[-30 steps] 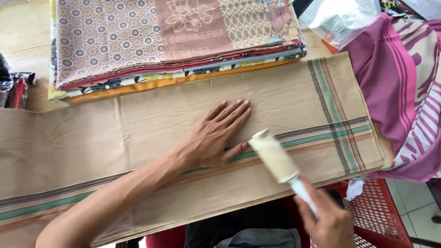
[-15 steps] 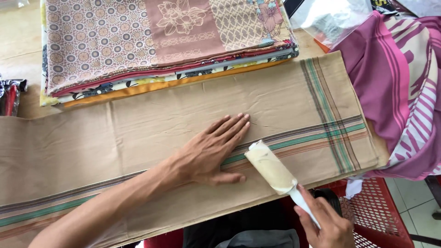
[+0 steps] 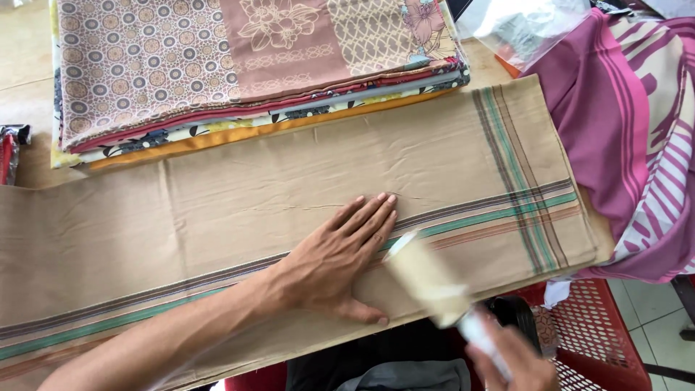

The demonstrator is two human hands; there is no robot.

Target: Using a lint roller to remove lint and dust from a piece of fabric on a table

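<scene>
Under the flat, spread left hand (image 3: 337,264), tan cloth (image 3: 289,195) with green-brown stripes; right hand (image 3: 510,358) gripping a blurred lint roller (image 3: 427,279).

We look steeply down from a single head-worn camera, close over the table edge. Our left hand (image 3: 337,268) and tan cloth (image 3: 304,188) fill the frame.

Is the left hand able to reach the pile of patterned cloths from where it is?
Probably yes. The left hand lies flat on the tan cloth, with only bare cloth between it and the pile.
</scene>
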